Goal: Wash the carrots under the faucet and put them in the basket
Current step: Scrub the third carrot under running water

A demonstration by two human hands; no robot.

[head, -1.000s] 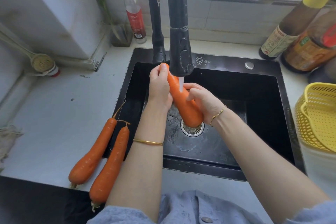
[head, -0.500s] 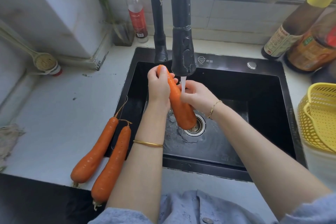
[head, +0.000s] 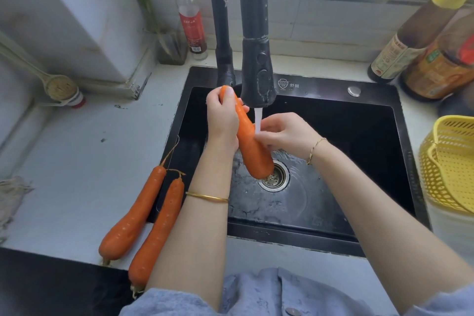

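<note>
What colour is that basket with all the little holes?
Yellow all over. The holey plastic basket shows best in the head view, at the right edge.

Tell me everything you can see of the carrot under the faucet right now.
The carrot is orange, thick and smooth-skinned, tapering to a narrow end. It is held tilted over the black sink, with the narrow end up and the blunt thick end down, over the drain. The left hand grips its upper part, and the right hand closes curled fingers on its middle. The faucet drops a thin stream of water where that hand meets it.
</note>
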